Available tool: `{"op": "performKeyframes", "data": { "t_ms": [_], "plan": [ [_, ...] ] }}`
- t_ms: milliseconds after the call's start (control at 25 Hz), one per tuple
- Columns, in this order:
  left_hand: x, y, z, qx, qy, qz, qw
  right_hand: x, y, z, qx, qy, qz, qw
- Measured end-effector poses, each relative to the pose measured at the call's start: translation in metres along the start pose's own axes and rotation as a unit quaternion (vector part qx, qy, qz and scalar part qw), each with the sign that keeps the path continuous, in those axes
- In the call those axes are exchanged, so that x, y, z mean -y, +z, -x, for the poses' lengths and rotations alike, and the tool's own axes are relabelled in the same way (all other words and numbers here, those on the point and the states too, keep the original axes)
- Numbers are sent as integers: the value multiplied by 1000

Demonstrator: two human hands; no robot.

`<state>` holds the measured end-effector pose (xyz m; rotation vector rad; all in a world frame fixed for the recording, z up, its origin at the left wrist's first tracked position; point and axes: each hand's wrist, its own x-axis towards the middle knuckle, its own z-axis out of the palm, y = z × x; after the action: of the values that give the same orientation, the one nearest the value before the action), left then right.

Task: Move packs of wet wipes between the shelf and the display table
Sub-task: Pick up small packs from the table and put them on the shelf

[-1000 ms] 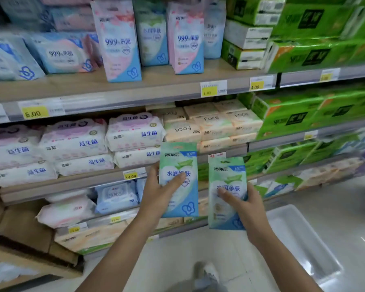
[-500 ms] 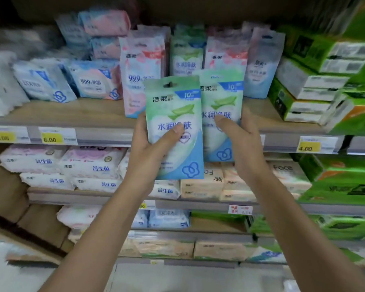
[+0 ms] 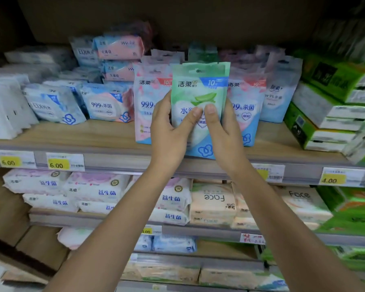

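The left hand grips the left edge of a flat green-and-blue plastic pack of wet wipes, thumb pressed on the front face and fingers wrapped behind. The right hand grips the right edge of the same pack in the same manner, its thumb tip just beside the left thumb tip at the middle of the pack. Whether a second pack lies behind the front one cannot be told.

The pack is upright, with its punched hanging tab at the top. Its lower edge is at the front lip of the wooden top shelf board; whether it touches the board cannot be told.

Directly left of the green pack, a tall pink-and-blue upright wipes pack stands on the same board, partly covered by the left hand. Directly right of the green pack stands a matching pink-and-blue upright pack. Further left of the green pack, soft blue-and-white pouch packs lean on the board. Far right of the green pack, green-and-white cartons are stacked.

Below the green pack, the shelf rail carries yellow price labels. On the shelf beneath lie white-and-lilac soft packs and peach tissue packs.
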<state>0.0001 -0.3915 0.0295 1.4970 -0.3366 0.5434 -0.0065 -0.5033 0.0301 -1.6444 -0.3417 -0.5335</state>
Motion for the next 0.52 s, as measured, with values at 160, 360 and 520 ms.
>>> {"op": "performKeyframes", "data": {
  "t_ms": [160,360,520],
  "plan": [
    [10,7,0,-36,-5,-39,999,-11,-1,1,-73,-41,196,977],
    [8,12,-9,-69,21,-82,994,-14,-4,-12,-92,-45,272,957],
    [8,15,-10,-65,38,-140,987,-16,-4,-12,-90,-48,269,958]
  ]
}}
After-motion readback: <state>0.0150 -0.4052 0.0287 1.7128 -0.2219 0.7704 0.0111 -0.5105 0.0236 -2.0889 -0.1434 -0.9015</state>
